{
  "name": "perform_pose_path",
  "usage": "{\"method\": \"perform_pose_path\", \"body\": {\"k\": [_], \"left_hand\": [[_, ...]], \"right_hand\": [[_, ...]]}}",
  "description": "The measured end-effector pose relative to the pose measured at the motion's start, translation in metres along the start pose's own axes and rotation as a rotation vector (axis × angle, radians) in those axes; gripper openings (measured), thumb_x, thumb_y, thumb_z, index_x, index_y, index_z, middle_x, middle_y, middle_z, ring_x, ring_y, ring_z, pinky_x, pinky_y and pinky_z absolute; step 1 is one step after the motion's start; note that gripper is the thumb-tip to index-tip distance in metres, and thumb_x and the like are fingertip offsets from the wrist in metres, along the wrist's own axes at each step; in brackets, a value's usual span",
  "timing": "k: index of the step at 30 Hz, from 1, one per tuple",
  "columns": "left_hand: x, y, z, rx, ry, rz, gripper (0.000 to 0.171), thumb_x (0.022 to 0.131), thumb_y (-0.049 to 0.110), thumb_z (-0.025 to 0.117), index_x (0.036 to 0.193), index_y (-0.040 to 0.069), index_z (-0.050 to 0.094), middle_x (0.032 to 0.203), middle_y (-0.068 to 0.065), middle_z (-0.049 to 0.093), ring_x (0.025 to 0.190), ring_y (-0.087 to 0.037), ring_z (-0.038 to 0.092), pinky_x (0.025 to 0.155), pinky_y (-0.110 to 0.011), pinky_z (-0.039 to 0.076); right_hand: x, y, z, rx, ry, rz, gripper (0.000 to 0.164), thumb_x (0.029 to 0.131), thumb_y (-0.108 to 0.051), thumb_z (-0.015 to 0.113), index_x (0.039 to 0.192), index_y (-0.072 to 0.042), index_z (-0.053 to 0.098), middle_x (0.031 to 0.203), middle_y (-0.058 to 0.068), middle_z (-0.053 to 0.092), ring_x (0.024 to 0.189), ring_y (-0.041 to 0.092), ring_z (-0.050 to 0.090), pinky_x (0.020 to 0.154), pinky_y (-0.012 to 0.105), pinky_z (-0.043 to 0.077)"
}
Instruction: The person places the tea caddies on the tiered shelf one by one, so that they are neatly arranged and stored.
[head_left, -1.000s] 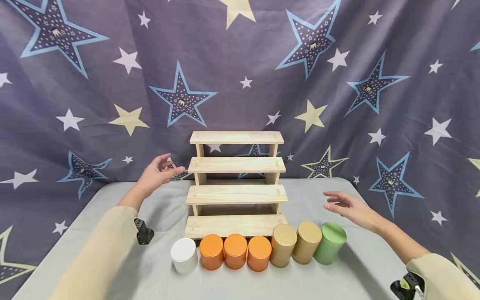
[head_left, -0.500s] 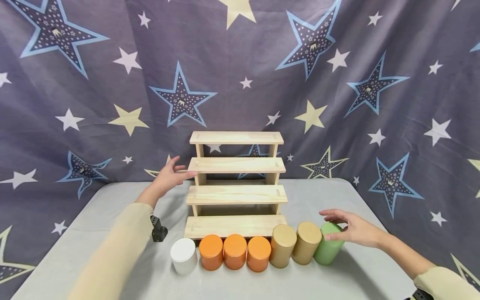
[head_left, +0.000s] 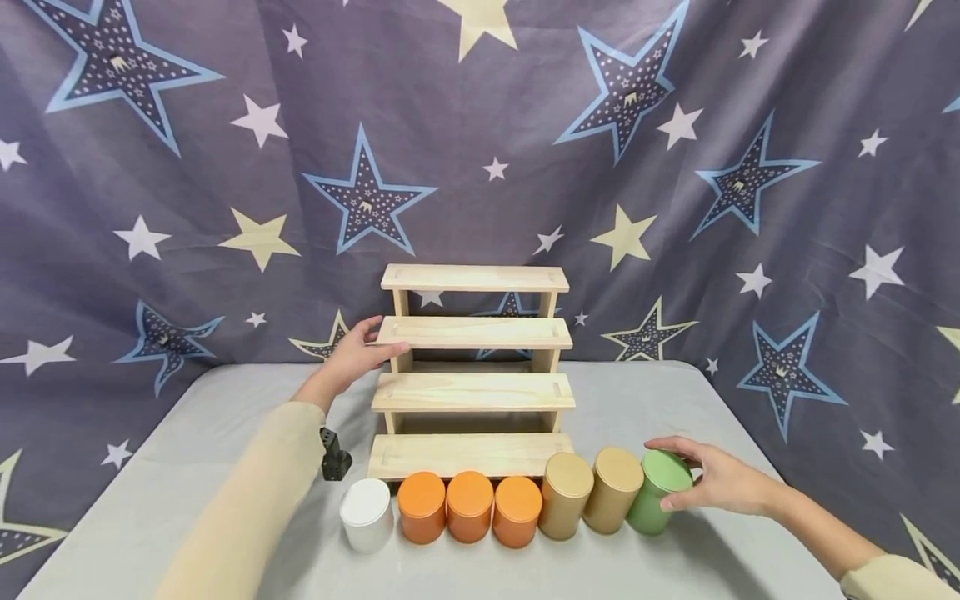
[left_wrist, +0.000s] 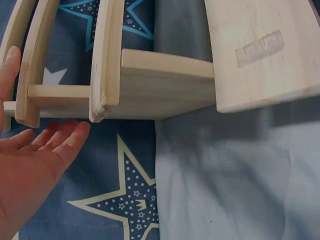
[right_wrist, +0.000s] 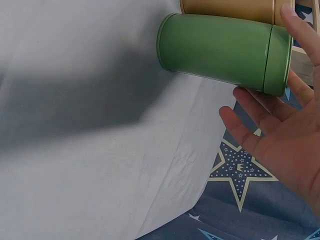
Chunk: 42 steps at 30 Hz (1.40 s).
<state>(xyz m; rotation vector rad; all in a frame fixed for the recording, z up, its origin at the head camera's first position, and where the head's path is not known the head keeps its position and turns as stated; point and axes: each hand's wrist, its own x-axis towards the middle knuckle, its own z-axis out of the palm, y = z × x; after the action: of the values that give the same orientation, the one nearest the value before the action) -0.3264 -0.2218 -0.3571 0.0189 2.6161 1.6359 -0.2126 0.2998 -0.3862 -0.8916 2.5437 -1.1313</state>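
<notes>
In the head view, a light wooden four-tier display stand (head_left: pixel 472 390) stands at the middle of the cloth-covered table. My left hand (head_left: pixel 352 362) is at the left end of its second shelf from the top. The thumb lies across the shelf's end; the other fingers are loosely extended beside the boards in the left wrist view. My right hand (head_left: pixel 720 482) grips the green canister (right_wrist: pixel 220 50) around its lid, thumb in front and index finger behind. Its other fingers (right_wrist: pixel 245 132) spread loosely below the lid in the right wrist view. The canister stands upright at the right end of a row.
Left of the green canister are two gold canisters (head_left: pixel 566 500), three orange canisters (head_left: pixel 470 507) and a white canister (head_left: pixel 367 517), close in front of the stand's lowest shelf. A dark star-printed curtain (head_left: pixel 480 108) hangs behind the table (head_left: pixel 292 575).
My left hand has moved right to the stand's second shelf end. My right hand has come down from above the green canister and taken hold of its lid. The canisters stay in place.
</notes>
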Motion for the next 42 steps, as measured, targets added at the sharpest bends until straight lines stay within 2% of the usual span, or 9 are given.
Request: {"method": "perform_pose_path", "body": {"k": [7, 11, 18, 25, 30, 37, 42], "left_hand": [[0.003, -0.001, 0.007, -0.050, 0.000, 0.001, 0.099, 0.084, 0.040, 0.068, 0.151, 0.007, 0.003, 0.149, -0.026, 0.026, 0.131, -0.038, 0.041, 0.103, -0.050, 0.043], [0.004, -0.001, 0.010, -0.075, 0.007, -0.005, 0.096, 0.086, 0.038, 0.066, 0.151, 0.007, 0.003, 0.148, -0.026, 0.028, 0.129, -0.038, 0.042, 0.100, -0.049, 0.045], [0.006, 0.001, 0.010, -0.094, 0.030, -0.029, 0.092, 0.087, 0.035, 0.066, 0.151, 0.010, 0.005, 0.145, -0.025, 0.034, 0.126, -0.037, 0.047, 0.097, -0.047, 0.049], [0.006, 0.003, 0.011, -0.101, 0.031, -0.035, 0.093, 0.086, 0.035, 0.067, 0.151, 0.011, 0.005, 0.145, -0.025, 0.034, 0.125, -0.037, 0.047, 0.097, -0.047, 0.048], [0.004, 0.004, 0.009, -0.100, 0.035, -0.022, 0.091, 0.087, 0.033, 0.066, 0.151, 0.011, 0.005, 0.143, -0.026, 0.035, 0.125, -0.038, 0.047, 0.098, -0.048, 0.047], [0.003, 0.004, 0.010, -0.096, 0.034, -0.039, 0.091, 0.087, 0.034, 0.067, 0.151, 0.012, 0.007, 0.144, -0.025, 0.034, 0.126, -0.038, 0.046, 0.098, -0.049, 0.047], [0.005, 0.003, 0.009, -0.095, 0.038, -0.037, 0.091, 0.087, 0.034, 0.067, 0.151, 0.012, 0.007, 0.145, -0.025, 0.033, 0.126, -0.037, 0.046, 0.099, -0.049, 0.047]], "right_hand": [[-0.004, 0.009, 0.006, 0.046, 0.000, -0.038, 0.071, 0.076, -0.015, 0.077, 0.133, 0.006, 0.041, 0.118, 0.025, 0.055, 0.096, -0.004, 0.053, 0.071, 0.023, 0.055], [-0.005, 0.011, 0.008, 0.069, 0.010, -0.028, 0.071, 0.075, -0.014, 0.078, 0.134, 0.003, 0.041, 0.119, 0.026, 0.054, 0.097, -0.005, 0.053, 0.072, 0.023, 0.055], [-0.004, 0.013, 0.012, 0.095, 0.035, -0.028, 0.069, 0.076, -0.012, 0.077, 0.133, 0.002, 0.041, 0.117, 0.019, 0.054, 0.095, -0.003, 0.054, 0.072, 0.023, 0.055], [-0.007, 0.014, 0.017, 0.115, 0.101, 0.044, 0.071, 0.075, -0.013, 0.078, 0.134, 0.002, 0.040, 0.123, 0.022, 0.049, 0.097, -0.005, 0.053, 0.076, 0.021, 0.055], [-0.007, 0.017, 0.021, 0.138, 0.126, 0.060, 0.074, 0.074, -0.012, 0.078, 0.135, 0.003, 0.039, 0.123, 0.013, 0.051, 0.098, -0.005, 0.053, 0.078, 0.020, 0.054], [-0.008, 0.021, 0.025, 0.193, 0.100, 0.081, 0.075, 0.075, -0.009, 0.077, 0.136, 0.003, 0.034, 0.116, -0.007, 0.053, 0.099, -0.005, 0.054, 0.079, 0.020, 0.052], [-0.007, 0.019, 0.024, 0.176, 0.125, 0.081, 0.075, 0.075, -0.010, 0.077, 0.136, 0.003, 0.035, 0.116, 0.004, 0.054, 0.097, -0.004, 0.055, 0.078, 0.020, 0.052]]}}
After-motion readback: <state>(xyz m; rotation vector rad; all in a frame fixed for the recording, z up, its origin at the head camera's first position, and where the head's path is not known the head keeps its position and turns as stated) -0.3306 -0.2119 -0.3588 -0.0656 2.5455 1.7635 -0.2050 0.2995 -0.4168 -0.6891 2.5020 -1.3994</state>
